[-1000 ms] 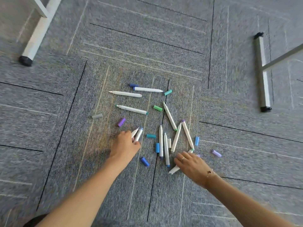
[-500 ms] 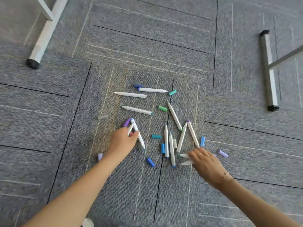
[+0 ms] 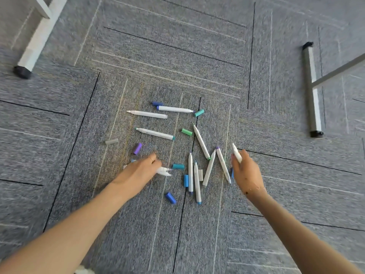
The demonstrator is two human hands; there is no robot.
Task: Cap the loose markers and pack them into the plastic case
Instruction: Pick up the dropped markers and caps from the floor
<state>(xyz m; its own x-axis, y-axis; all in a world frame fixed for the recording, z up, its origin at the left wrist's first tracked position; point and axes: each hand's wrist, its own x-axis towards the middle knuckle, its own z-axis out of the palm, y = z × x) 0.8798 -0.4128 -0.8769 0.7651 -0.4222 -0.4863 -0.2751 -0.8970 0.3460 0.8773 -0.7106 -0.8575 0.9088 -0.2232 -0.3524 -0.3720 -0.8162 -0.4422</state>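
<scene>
Head view, looking down on grey patterned carpet (image 3: 177, 234). Slim white plastic marker barrels (image 3: 199, 141) and short coloured caps are scattered about the centre of the frame; no plastic case is visible.

The left hand (image 3: 138, 173), at about 8 o'clock from the centre of the scatter, is closed on two blurred white markers (image 3: 164, 172) whose ends project towards 3 o'clock. The right hand (image 3: 246, 171), at about 4 o'clock, is clenched round one white marker (image 3: 236, 153), its free end pointing to 11 o'clock.

Uncapped barrels lie at 12 o'clock (image 3: 174, 109), at 11 o'clock (image 3: 148, 114) and at 10 o'clock (image 3: 155, 133). Loose caps include a green cap (image 3: 186, 132), a teal cap (image 3: 178, 166), a purple cap (image 3: 136, 148), a grey cap (image 3: 111, 141) and a dark blue cap (image 3: 170, 198).

Handling is judged as follows. The markers appear light, rigid and smooth, and are likely to roll little on carpet pile. Each is best gripped at mid-barrel, clear of the inked tip. Each cap, being small, is best pinched at its closed end and pressed on along the barrel axis. Caps are probably to be matched by colour.
</scene>
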